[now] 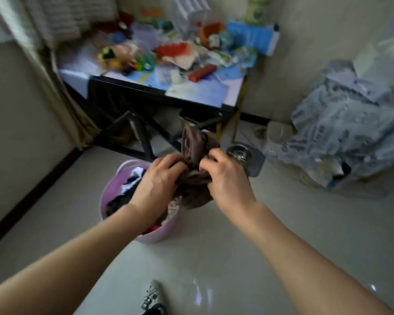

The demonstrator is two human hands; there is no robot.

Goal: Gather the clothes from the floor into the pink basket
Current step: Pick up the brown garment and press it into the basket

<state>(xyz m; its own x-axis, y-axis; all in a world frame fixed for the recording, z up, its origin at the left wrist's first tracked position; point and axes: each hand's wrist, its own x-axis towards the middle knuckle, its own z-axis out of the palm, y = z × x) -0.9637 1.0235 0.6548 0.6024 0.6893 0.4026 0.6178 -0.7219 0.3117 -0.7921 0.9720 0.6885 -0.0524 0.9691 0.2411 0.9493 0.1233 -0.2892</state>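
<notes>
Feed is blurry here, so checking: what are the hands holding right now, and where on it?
Both hands, left and right, grip one brown garment at its bunched middle, above the pink basket; one end sticks up, the rest hangs.

Home room: cluttered table (228, 92), laundry basket (162, 233)

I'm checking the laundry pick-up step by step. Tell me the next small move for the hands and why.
Probably lower the bunched brown cloth garment and let go of it. Both the left hand and the right hand grip it right above the round pink plastic basket, which already holds other clothes, so a short drop would land it inside.
</notes>
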